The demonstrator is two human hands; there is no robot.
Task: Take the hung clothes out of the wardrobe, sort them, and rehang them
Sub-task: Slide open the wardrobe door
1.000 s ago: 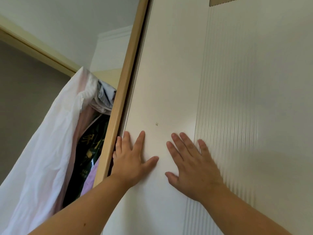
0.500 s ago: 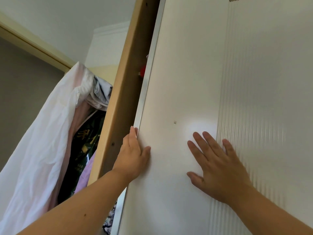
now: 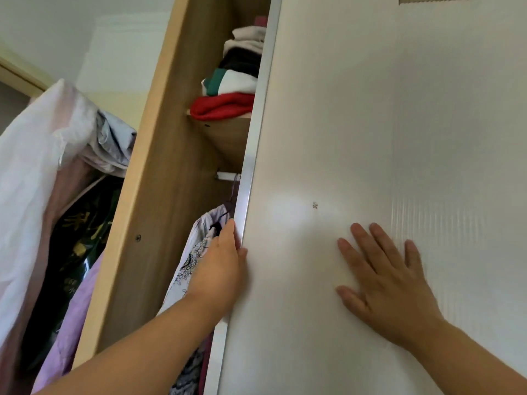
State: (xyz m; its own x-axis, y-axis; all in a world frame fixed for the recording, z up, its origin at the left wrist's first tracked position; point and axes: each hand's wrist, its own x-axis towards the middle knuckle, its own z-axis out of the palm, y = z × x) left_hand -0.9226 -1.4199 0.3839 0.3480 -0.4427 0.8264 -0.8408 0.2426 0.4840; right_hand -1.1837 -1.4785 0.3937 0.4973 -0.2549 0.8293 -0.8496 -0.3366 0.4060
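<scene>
The white sliding wardrobe door (image 3: 328,138) fills the right side, slid partly aside. My left hand (image 3: 219,269) grips its metal left edge, thumb on the front face and fingers wrapped behind. My right hand (image 3: 382,283) presses flat on the door face with fingers spread. In the gap a pale patterned garment (image 3: 191,258) hangs on a hanger from the rail (image 3: 228,176). More hung clothes lie behind the door, hidden.
A shelf above the rail holds folded clothes (image 3: 231,81) in red, green, white and black. The wooden wardrobe side panel (image 3: 154,195) stands left of the gap. Outside it hang a white garment (image 3: 31,178), a black printed bag (image 3: 77,252) and a lilac garment (image 3: 71,323).
The door has slid to the right, widening the gap and revealing the shelf, rail and hanging garment. My left hand went from flat on the door face to gripping its edge.
</scene>
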